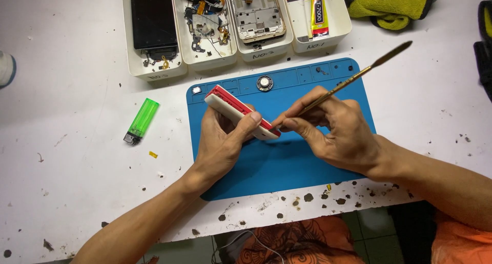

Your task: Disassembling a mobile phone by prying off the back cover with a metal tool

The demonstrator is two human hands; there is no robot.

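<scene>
Over the blue silicone work mat (287, 166), the left hand (220, 141) is wrapped around a slim white-and-red rectangular phone body (241, 113), thumb pressed on its upper edge, holding it tilted above the mat's centre. At three o'clock from it, the right hand (333, 130) pinches a thin brass-coloured metal spudger (359, 75), its tip at the phone's lower end. The phone looks light, stiff and fragile at its seams, best held by its long edges. At twelve o'clock sit white plastic parts trays (236, 54), cut off by the frame. The spudger tip is hidden behind fingers.
</scene>
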